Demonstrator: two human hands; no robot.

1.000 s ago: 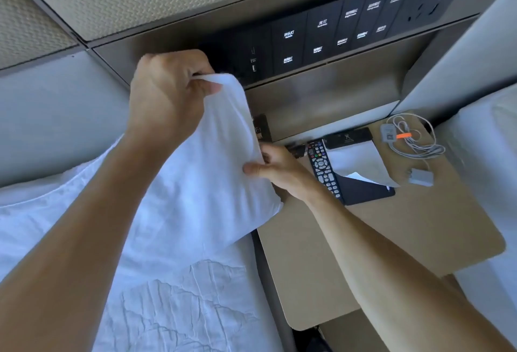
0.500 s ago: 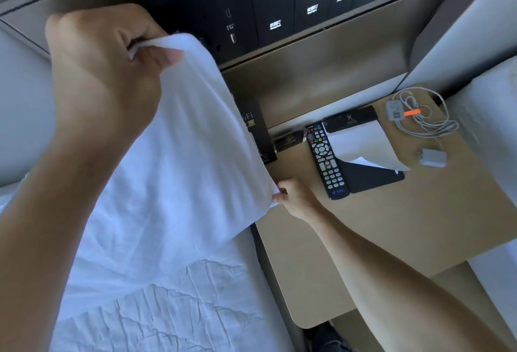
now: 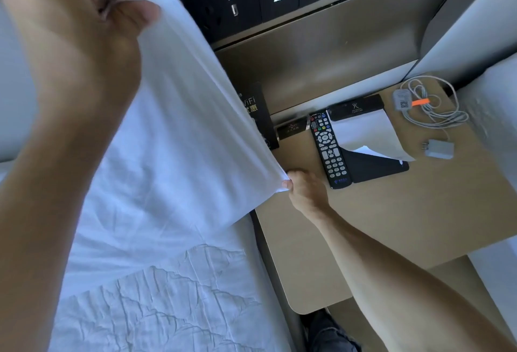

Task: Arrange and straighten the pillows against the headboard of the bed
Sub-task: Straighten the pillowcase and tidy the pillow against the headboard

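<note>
the left hand (image 3: 75, 43) pinches the upper corner of the white pillow (image 3: 167, 141), lifted off the bed (image 3: 167, 309). the right hand (image 3: 305, 192) grips the pillow's lower corner over the left edge of the bedside table (image 3: 391, 225), near the remote (image 3: 330, 150).
</note>
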